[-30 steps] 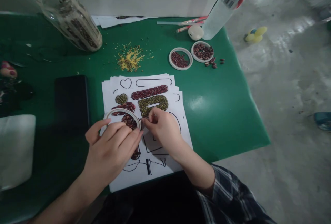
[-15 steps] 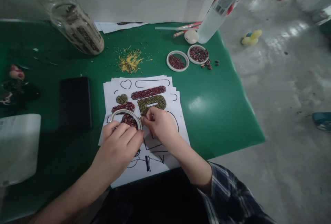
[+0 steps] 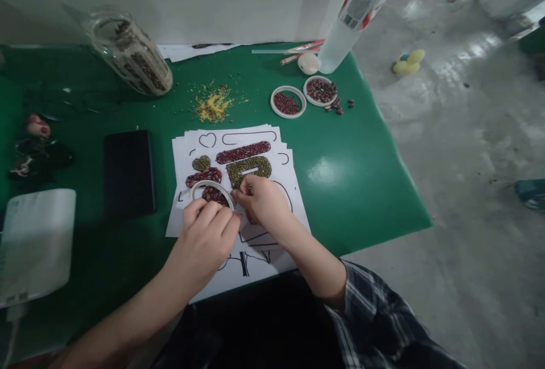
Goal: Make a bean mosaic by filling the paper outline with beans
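My left hand (image 3: pixel 209 238) is closed on the edge of a round, pale-rimmed lid (image 3: pixel 198 186), tilted over the paper, with dark red beans (image 3: pixel 214 195) showing inside the rim. Right beside it, my right hand (image 3: pixel 267 201) is pinched just above the sheet; whatever sits between its fingertips is hidden. Under both hands lies a stack of white paper (image 3: pixel 183 150) printed with black outlines. Some outlines are filled: a long bar of small red beans (image 3: pixel 242 152), a looped shape of green mung beans (image 3: pixel 259 164), a mung bean heart (image 3: pixel 201 163) and a strip of larger red beans (image 3: pixel 204 176).
Two lids of beans, small red beans (image 3: pixel 286 104) and larger brown beans (image 3: pixel 322 91), stand behind the paper. Nearby are yellow grains (image 3: pixel 214 103), a glass jar (image 3: pixel 136 54), a bottle (image 3: pixel 351 22), a black phone (image 3: pixel 129 173) and a white device (image 3: pixel 40 241) on the green table (image 3: pixel 361 187).
The camera view has shifted slightly, so the table's things appear a little displaced. My left hand and the lid have moved slightly right; my right hand keeps its pinch at nearly the same spot.
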A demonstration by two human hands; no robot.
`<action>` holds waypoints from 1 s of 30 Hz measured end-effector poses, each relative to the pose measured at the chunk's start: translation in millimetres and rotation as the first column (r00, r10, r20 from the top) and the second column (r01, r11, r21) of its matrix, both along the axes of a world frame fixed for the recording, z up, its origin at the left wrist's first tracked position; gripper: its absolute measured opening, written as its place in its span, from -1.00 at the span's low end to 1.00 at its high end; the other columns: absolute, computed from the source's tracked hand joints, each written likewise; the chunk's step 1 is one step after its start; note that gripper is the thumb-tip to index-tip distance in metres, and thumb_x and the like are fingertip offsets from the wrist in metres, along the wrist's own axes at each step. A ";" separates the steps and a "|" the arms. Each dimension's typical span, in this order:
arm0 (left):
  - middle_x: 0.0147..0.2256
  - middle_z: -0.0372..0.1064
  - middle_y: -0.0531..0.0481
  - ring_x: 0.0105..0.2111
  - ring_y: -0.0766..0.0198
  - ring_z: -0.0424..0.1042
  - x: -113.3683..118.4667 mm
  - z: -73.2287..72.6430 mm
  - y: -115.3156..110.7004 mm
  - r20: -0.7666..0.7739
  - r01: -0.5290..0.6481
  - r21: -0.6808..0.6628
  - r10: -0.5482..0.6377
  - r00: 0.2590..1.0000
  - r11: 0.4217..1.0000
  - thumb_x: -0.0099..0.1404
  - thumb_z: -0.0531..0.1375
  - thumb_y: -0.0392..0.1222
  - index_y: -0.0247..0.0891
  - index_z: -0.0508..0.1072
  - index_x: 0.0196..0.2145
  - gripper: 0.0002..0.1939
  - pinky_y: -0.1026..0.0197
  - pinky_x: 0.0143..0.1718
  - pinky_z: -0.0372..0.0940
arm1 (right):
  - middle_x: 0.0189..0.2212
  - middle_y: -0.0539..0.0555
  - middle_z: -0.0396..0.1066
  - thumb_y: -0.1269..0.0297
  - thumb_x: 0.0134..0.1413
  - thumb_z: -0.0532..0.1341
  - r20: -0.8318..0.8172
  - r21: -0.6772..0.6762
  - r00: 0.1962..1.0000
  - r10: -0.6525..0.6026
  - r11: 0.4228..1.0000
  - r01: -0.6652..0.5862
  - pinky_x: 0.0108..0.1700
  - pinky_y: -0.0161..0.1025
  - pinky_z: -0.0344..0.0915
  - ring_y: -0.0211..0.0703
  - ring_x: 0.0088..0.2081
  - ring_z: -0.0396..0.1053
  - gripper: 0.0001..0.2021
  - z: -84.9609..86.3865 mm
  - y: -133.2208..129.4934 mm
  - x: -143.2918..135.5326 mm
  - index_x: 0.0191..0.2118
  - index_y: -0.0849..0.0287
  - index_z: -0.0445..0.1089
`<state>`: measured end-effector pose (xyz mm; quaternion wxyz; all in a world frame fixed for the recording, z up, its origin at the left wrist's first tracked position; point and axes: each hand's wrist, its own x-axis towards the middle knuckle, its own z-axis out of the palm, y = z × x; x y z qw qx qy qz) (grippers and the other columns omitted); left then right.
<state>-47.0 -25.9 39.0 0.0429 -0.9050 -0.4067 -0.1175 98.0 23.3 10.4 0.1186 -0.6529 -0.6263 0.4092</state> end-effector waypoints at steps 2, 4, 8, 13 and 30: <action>-0.57 0.17 0.03 -0.45 0.23 0.15 1.5 0.0 0.6 0.006 0.007 0.022 -0.007 1.000 1.000 0.19 0.05 -0.47 -0.29 0.33 -0.53 -0.79 0.10 -0.29 0.08 | -0.71 -0.12 0.23 0.18 0.03 0.16 0.017 -0.013 1.000 0.014 1.000 -0.013 -0.55 -0.34 -0.06 -0.36 -0.65 0.10 -0.77 -0.1 0.0 0.3 -0.55 0.14 0.19; -0.58 0.16 0.02 -0.47 0.24 0.13 3.2 1.0 1.7 0.003 0.005 0.030 -0.005 1.000 1.000 0.20 0.04 -0.45 -0.28 0.30 -0.57 -0.77 0.10 -0.31 0.08 | -0.69 -0.11 0.25 0.17 0.05 0.15 0.033 -0.013 0.999 0.028 1.000 -0.028 -0.54 -0.35 -0.04 -0.35 -0.63 0.13 -0.77 0.1 -0.1 0.4 -0.53 0.14 0.21; -0.59 0.14 0.01 -0.48 0.23 0.11 11.7 4.2 -2.4 -0.002 -0.010 0.020 0.010 1.000 1.000 0.22 0.02 -0.43 -0.27 0.27 -0.59 -0.74 0.10 -0.34 0.06 | -0.66 -0.09 0.29 0.16 0.05 0.15 0.064 0.000 0.997 0.041 0.999 -0.041 -0.53 -0.35 -0.03 -0.33 -0.60 0.16 -0.78 2.4 -0.7 0.1 -0.53 0.14 0.23; -0.59 0.13 0.05 -0.49 0.26 0.10 29.3 12.6 -26.2 0.152 0.150 -0.021 -0.145 0.978 0.988 0.21 0.06 -0.42 -0.25 0.25 -0.59 -0.75 0.10 -0.32 0.07 | -0.71 -0.10 0.25 0.21 0.07 0.13 0.031 0.021 0.997 0.064 0.998 -0.065 -0.52 -0.35 -0.05 -0.34 -0.62 0.15 -0.79 7.0 -2.0 0.9 -0.52 0.14 0.20; -0.59 0.29 0.14 -0.53 0.36 0.25 -15.7 26.4 -71.4 0.596 -0.274 0.118 0.153 0.788 0.954 -0.06 0.36 -0.47 -0.26 0.45 -0.38 -0.72 0.21 -0.47 0.14 | -0.69 -0.12 0.20 0.15 0.03 0.18 -0.082 0.143 0.997 0.011 0.990 0.001 -0.52 -0.37 -0.04 -0.37 -0.64 0.09 -0.72 -0.2 -9.1 7.9 -0.53 0.14 0.09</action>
